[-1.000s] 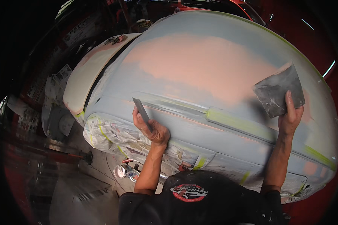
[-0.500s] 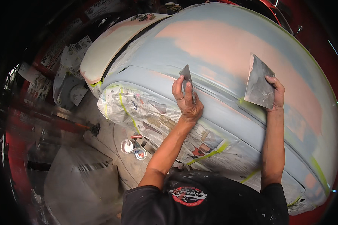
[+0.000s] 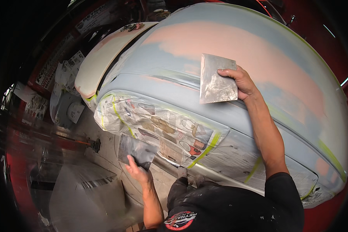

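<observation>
I've got the right hand (image 3: 241, 82) stretched forward, thumb pressed on a flat, smeared gray plate (image 3: 217, 86) over the smooth blue-and-pink car (image 3: 239, 42); left hand (image 3: 138, 172) is low, gripping a shiny dark plate (image 3: 138, 150) above the floor (image 3: 104, 152), near crinkly newspaper (image 3: 164, 133).

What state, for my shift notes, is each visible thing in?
Left hand: grip closed on dark plate.
Dark plate: held, face smudged.
Right hand: grip closed on pale plate.
Pale plate: held, face streaked whitish.
Car: grey-blue, patched with pink, partly masked.
Newspaper: taped over car's side.
Green tape: stuck across newspaper.
</observation>
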Available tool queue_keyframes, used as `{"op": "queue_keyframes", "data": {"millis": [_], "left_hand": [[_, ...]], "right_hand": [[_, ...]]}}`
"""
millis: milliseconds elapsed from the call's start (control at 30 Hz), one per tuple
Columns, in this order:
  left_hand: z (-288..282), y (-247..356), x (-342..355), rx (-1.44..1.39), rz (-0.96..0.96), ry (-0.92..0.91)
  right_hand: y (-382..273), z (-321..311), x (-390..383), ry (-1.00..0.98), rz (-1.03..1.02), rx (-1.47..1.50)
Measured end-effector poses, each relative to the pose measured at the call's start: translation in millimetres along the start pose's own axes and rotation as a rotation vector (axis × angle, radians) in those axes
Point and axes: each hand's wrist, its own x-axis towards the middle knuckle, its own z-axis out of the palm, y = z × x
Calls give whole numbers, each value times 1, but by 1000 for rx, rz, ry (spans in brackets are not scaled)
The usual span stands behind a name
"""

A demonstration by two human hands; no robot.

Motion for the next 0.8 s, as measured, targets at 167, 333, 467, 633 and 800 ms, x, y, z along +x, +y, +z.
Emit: {"op": "queue_keyframes", "data": {"millis": [167, 333, 467, 633, 800], "left_hand": [[-160, -40, -54, -173, -615, 313], [-152, -32, -86, -15, -504, 373], [-115, -13, -90, 23, -385, 254], [-133, 0, -107, 34, -290, 266], [-142, 2, -118, 54, -316, 382]], "right_hand": [[1, 1, 4, -2, -35, -2], [6, 9, 2, -64, -91, -12], [5, 8, -7, -103, -43, -41], [19, 2, 0, -110, 35, 54], [20, 13, -8, -165, -9, 35]]}}
